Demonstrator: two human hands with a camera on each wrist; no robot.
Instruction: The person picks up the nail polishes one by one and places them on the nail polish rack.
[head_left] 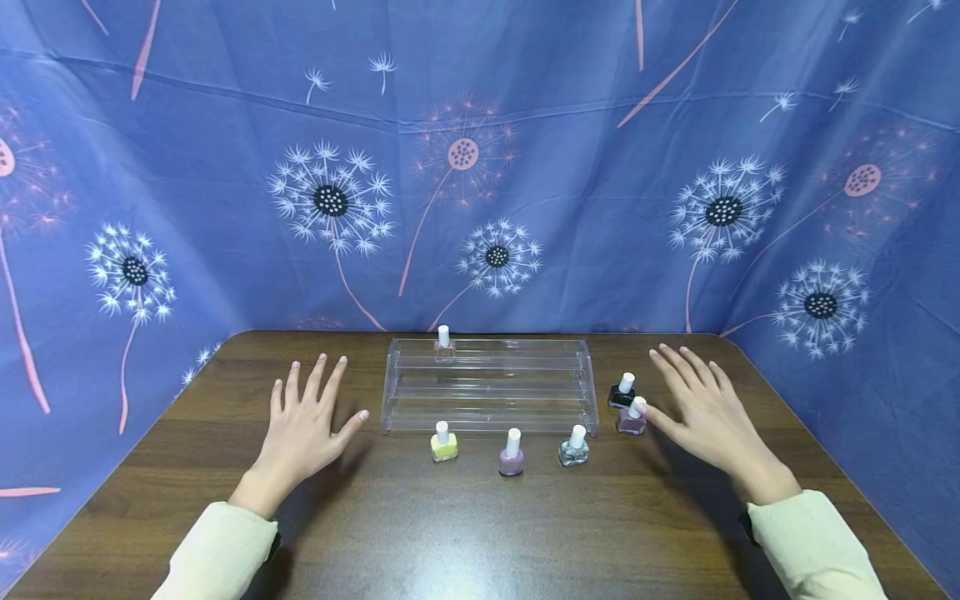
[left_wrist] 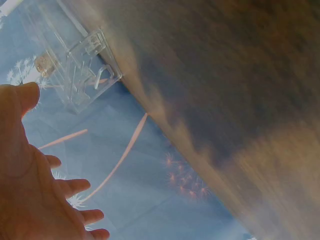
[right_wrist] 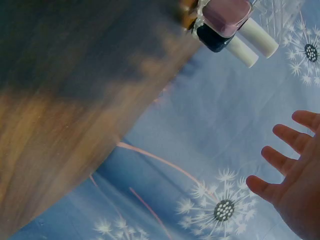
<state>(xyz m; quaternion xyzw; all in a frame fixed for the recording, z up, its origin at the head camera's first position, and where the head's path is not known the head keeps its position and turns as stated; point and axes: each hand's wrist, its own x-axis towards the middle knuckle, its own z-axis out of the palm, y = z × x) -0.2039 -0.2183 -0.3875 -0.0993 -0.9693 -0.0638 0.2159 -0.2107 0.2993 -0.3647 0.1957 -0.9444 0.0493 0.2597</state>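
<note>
A clear tiered rack [head_left: 487, 387] stands toward the back of the table, with one white-capped nail polish bottle [head_left: 444, 346] on its top tier. In front of it are a yellow polish bottle [head_left: 444, 446], a lilac one [head_left: 512, 458] and a glittery green one [head_left: 573, 450]. At the rack's right stand a black polish bottle [head_left: 622, 395] and a mauve one [head_left: 632, 419]. My left hand [head_left: 303, 425], fingers spread, is left of the rack and holds nothing. My right hand [head_left: 705, 408] is spread too, its thumb tip overlapping the mauve bottle's cap in the head view.
The brown wooden table [head_left: 360, 533] reaches back to a blue dandelion-print cloth [head_left: 585, 208], which hangs behind it and along both sides. Pale sleeves [head_left: 225, 546] cover both forearms.
</note>
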